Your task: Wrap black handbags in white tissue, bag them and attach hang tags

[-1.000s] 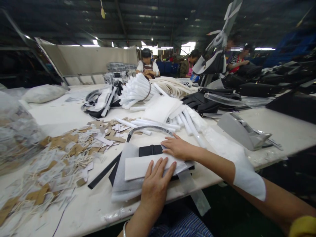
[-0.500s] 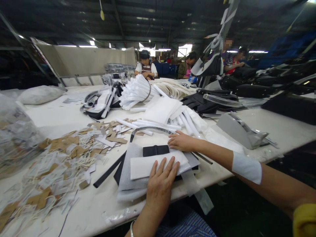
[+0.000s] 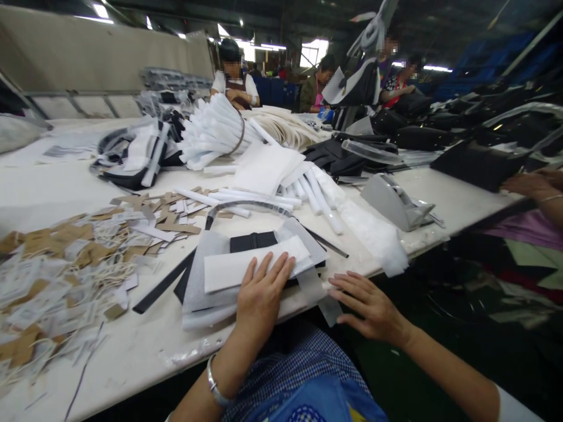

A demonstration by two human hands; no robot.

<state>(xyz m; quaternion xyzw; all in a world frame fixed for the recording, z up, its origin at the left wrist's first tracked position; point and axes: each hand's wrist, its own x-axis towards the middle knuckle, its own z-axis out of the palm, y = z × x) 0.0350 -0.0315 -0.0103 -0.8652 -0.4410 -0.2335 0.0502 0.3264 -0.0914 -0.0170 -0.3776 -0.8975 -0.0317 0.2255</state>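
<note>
My left hand (image 3: 264, 290) lies flat, fingers spread, on a white padding strip (image 3: 229, 272). That strip rests on a black bag (image 3: 182, 284) partly covered by pale tissue-like sheets (image 3: 200, 299). A black strap or tab (image 3: 254, 241) shows just behind the strip. The bag's plastic-covered handle (image 3: 246, 204) arches toward the far side. At the table's front edge, my right hand (image 3: 372, 306) is open with fingers apart, beside a translucent strip (image 3: 329, 309) hanging over the edge. Whether its fingertips touch that strip, I cannot tell.
Brown and white tags with strings (image 3: 97, 264) are heaped at left. White foam tubes (image 3: 215, 132) and white sheets (image 3: 268, 167) lie behind the bag. A grey tape dispenser (image 3: 391, 202) stands at right. A co-worker's hand (image 3: 534, 184) is at the far right.
My right hand has drawn back from the bag's far right side to the front table edge. My left hand stays on the padding strip. The view has shifted.
</note>
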